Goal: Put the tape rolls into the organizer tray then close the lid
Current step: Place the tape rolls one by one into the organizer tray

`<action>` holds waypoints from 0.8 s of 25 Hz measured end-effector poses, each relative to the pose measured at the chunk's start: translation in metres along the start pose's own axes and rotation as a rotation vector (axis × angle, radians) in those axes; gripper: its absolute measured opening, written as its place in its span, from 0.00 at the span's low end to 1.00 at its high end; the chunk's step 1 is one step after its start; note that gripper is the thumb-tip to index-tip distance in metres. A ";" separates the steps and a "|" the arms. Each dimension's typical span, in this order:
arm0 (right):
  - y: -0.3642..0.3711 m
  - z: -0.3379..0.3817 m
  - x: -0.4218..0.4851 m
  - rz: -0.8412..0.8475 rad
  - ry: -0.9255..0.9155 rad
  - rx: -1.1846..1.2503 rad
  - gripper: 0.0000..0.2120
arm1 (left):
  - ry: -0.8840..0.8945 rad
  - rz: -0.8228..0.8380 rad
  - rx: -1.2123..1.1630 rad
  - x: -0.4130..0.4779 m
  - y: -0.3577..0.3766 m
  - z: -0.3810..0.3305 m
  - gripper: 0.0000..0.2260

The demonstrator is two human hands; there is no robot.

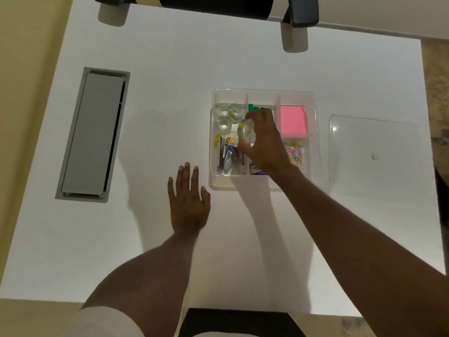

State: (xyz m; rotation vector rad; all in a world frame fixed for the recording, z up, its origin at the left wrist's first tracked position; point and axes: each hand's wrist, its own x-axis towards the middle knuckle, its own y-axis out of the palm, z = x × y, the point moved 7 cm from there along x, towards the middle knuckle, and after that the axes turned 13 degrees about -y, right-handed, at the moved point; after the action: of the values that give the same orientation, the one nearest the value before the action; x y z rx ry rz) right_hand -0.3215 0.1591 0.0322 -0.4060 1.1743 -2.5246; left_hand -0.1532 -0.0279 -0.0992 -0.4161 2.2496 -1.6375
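Note:
A clear organizer tray point(313, 132) with dividers sits right of the table's centre. Three clear tape rolls point(229, 115) lie in its far-left compartment. My right hand point(263, 139) hovers over the tray's middle, fingers closed on a green and yellow tape roll point(241, 128) held on edge beside those rolls. My left hand point(188, 203) rests flat on the table, fingers spread, just left of the tray's near corner. The clear lid point(371, 152) lies flat on the table to the right of the tray.
The tray also holds staplers point(226, 154), pink sticky notes point(292, 120) and coloured paper clips point(296, 153). A grey cable hatch point(93, 135) is set into the white table point(170, 69) at left. A black chair point(301, 13) stands at the far edge.

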 end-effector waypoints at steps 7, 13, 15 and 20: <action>0.018 -0.015 0.064 0.178 -0.023 -0.394 0.22 | -0.006 0.021 0.016 0.000 0.005 0.003 0.28; 0.041 -0.024 0.085 0.329 0.027 -0.598 0.21 | -0.011 0.034 0.032 0.001 0.009 0.004 0.29; 0.043 -0.027 0.088 0.364 0.051 -0.620 0.20 | -0.007 0.033 0.032 0.001 0.009 0.004 0.29; 0.044 -0.025 0.090 0.404 0.064 -0.627 0.24 | -0.010 0.039 0.033 0.001 0.009 0.003 0.28</action>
State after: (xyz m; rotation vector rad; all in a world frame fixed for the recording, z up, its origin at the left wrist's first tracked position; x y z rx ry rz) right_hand -0.4051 0.1123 -0.0069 -0.1982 1.8525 -1.8063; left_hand -0.1535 -0.0284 -0.1086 -0.3693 2.2063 -1.6478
